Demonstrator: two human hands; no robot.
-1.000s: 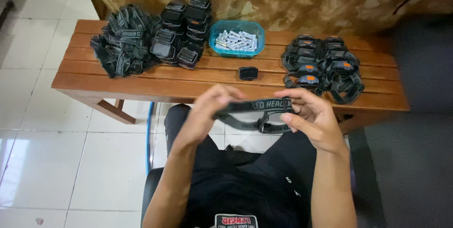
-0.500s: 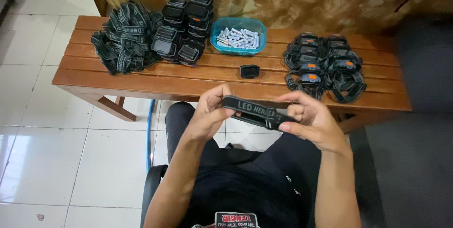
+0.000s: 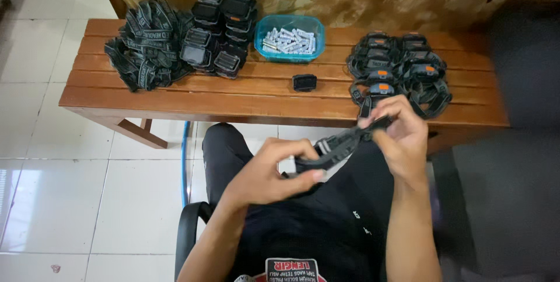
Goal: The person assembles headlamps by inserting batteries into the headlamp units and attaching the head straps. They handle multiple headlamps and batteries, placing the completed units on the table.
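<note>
Both hands closed on the black strap (image 3: 344,142) held over the lap: left hand (image 3: 274,171) pinching the buckle end, right hand (image 3: 402,136) the other; looks light, limp, grippy webbing, best held near the buckle.

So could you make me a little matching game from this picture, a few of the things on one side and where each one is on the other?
Things:
1. pile of loose straps
2. blue tub of small pale pieces
3. single black lamp unit
4. strap being worked

Places:
A. alone near the middle of the bench
B. between the left hand and right hand, in front of the bench
C. far left end of the bench
D. at the back of the bench, near the wall

Pairs: 1-C, 2-D, 3-A, 4-B
</note>
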